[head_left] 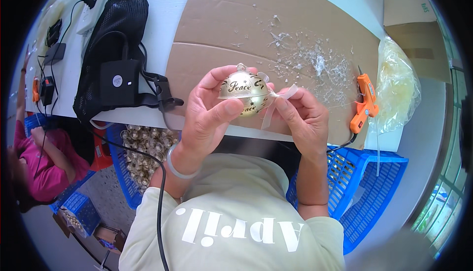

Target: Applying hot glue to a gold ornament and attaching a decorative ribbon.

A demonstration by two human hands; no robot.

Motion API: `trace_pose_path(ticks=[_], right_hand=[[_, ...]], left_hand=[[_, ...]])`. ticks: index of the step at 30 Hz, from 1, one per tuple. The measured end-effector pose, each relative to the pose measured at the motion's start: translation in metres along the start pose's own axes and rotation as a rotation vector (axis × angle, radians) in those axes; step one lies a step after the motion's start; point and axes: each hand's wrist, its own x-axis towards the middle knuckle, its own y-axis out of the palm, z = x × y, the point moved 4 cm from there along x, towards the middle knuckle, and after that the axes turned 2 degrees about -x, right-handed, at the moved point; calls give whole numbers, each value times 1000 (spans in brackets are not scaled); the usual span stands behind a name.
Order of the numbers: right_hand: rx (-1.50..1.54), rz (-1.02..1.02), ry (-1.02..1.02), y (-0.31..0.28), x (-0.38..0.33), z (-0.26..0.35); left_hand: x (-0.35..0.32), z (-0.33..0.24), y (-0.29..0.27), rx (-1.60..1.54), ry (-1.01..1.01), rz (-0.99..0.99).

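A shiny gold bell ornament [242,93] with dark cut-out shapes and lettering is held up over the near edge of the table. My left hand [209,106] is closed round its left side, the thumb across its front and the fingers behind. On top of the bell sits a small metal loop. A white ribbon [286,96] is at the bell's right side, with one end hanging down. My right hand [304,118] pinches this ribbon between thumb and fingers, close beside the bell.
Dried glue strands [320,66] litter a cardboard sheet [207,29]. An orange glue gun [365,104] lies at the right beside a plastic bag [401,84]. A black mesh bag [120,29] lies left. Blue baskets [120,172] stand below, one full of bells. A person in pink [54,152] sits left.
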Motion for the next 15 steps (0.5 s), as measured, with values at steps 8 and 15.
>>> trace_pose_path(ticks=[8, 15], right_hand=[[-127, 15, -297, -4, -15, 39], [-335, 218, -259, 21, -8, 61]], left_hand=[[3, -10, -9, 394, 224, -95], [3, -7, 11, 861, 456, 99]])
